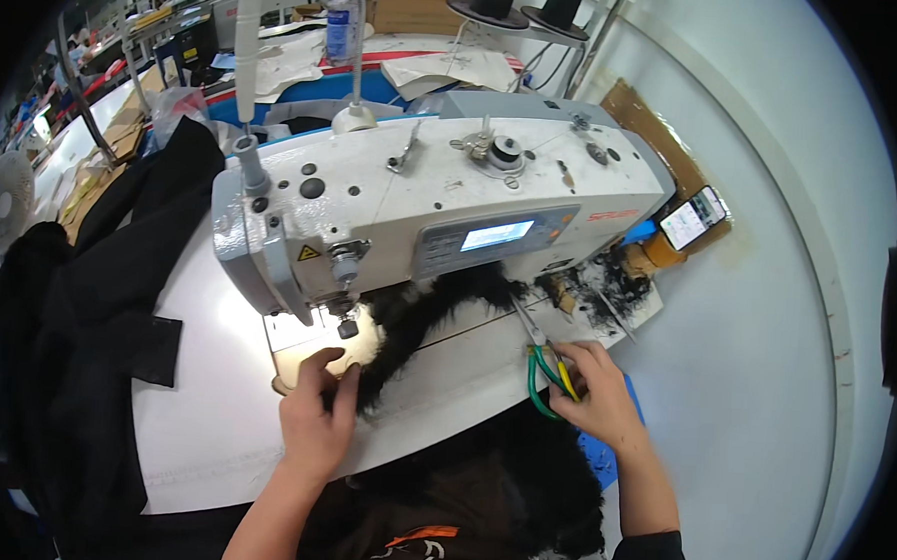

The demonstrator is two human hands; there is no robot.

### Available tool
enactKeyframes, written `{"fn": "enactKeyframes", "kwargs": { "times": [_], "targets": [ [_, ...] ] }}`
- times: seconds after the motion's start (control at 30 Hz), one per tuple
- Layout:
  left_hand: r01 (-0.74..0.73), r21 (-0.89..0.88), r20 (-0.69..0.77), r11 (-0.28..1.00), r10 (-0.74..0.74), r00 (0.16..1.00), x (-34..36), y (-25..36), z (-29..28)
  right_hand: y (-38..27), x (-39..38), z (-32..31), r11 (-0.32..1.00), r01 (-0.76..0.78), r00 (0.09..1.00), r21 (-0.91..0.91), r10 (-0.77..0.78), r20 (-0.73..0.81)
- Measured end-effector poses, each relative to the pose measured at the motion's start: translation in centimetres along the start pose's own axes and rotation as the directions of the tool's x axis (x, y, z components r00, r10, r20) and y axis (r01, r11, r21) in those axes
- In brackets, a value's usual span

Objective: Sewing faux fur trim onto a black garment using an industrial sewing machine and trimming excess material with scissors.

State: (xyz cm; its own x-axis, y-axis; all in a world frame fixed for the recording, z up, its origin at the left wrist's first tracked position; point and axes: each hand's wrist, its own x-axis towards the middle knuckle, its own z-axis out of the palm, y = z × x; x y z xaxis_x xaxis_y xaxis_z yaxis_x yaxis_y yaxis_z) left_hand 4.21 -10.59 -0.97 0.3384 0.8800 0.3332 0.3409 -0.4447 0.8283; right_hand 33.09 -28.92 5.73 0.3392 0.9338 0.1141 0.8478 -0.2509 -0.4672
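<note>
My left hand (320, 415) is by the needle area of a white sewing machine (392, 192), its thumb and forefinger apart. Beside its fingertips lies a strip of black fur fabric (406, 328), which runs back under the machine's arm. A small plate around the needle is brightly lit, just beyond that hand. Farther right, my right hand (596, 397) closes on green-handled scissors (537, 384), their blades pointing away toward the fur. A yellow handle piece (568, 379) shows between its fingers; whether it belongs to the scissors I cannot tell.
Black cloth (97, 315) drapes over the left side of the white sewing table (211, 435). Black fluff and a thin metal tool (617, 317) lie near the machine's right end. A phone (693, 221) leans by the right wall. Thread cones (496, 2) stand behind; more black fur covers my lap.
</note>
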Motion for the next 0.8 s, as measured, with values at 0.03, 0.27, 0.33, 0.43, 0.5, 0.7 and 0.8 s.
{"fn": "enactKeyframes", "kwargs": {
  "times": [0.03,0.27,0.33,0.43,0.5,0.7,0.8],
  "targets": [
    [0.043,-0.027,0.009,0.999,-0.043,0.999,0.0,0.1,-0.3,0.2,-1.1,0.1,0.991,-0.12,0.992,0.066,0.122,-0.032],
    [0.183,-0.066,0.066,0.981,-0.178,0.982,0.0,0.4,-0.8,3.3,0.9,2.2,0.967,-0.243,0.882,-0.073,0.189,-0.433],
    [-0.013,-0.056,-0.033,0.998,0.011,0.999,0.0,-0.6,-0.6,2.7,3.5,2.3,0.939,-0.337,0.866,-0.069,0.28,-0.414],
    [0.339,-0.122,0.226,0.933,-0.307,0.925,0.2,1.1,-1.1,3.8,4.7,2.0,0.897,-0.423,0.858,-0.13,0.35,-0.377],
    [0.332,-0.144,0.221,0.932,-0.297,0.929,-0.7,1.0,-1.9,3.2,4.8,2.7,0.91,-0.366,0.883,-0.194,0.274,-0.38],
    [0.239,-0.183,0.217,0.954,-0.198,0.956,-2.9,1.2,-4.8,-7.0,2.7,5.3,0.845,-0.249,0.94,0.474,0.092,0.33],
    [0.111,-0.212,0.363,0.971,-0.027,0.931,-3.3,3.4,-5.4,-9.3,2.3,11.3,0.51,-0.454,0.819,0.731,-0.085,0.568]
  ]
}}
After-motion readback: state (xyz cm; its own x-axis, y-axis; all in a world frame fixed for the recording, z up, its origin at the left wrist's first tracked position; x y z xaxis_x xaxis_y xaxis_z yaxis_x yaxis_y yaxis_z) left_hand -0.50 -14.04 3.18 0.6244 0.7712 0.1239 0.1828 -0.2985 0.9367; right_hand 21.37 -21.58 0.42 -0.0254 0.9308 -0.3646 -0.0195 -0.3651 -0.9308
